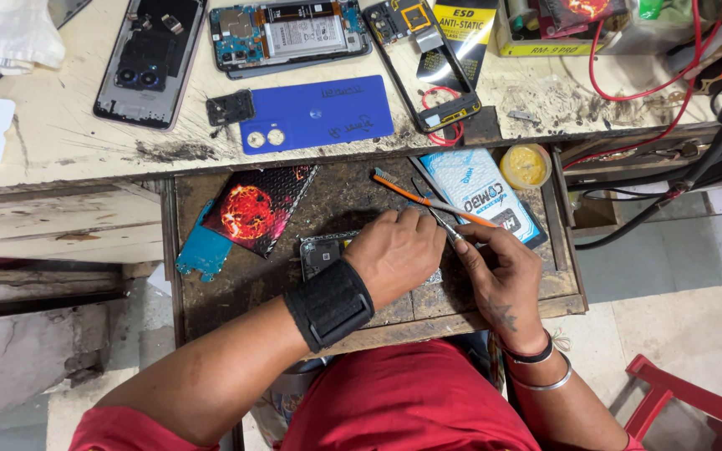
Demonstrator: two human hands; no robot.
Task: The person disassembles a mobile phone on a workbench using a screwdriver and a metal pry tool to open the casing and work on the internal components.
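The left hand (396, 255) is pressing down, fingers closed, on an opened dark smartphone (321, 253) lying in the pulled-out drawer (211, 301), while the right hand (503, 276) is pinching metal tweezers (443, 224) at its edge.

left hand (396, 255) on phone (321, 253), right hand (503, 271) gripping tweezers (442, 223)

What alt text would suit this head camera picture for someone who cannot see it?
Seen from above, a person's left hand steadies a phone part in an open wooden drawer while the right hand works on it with metal tweezers. An orange toothbrush lies nearby; opened phones rest on the bench above.
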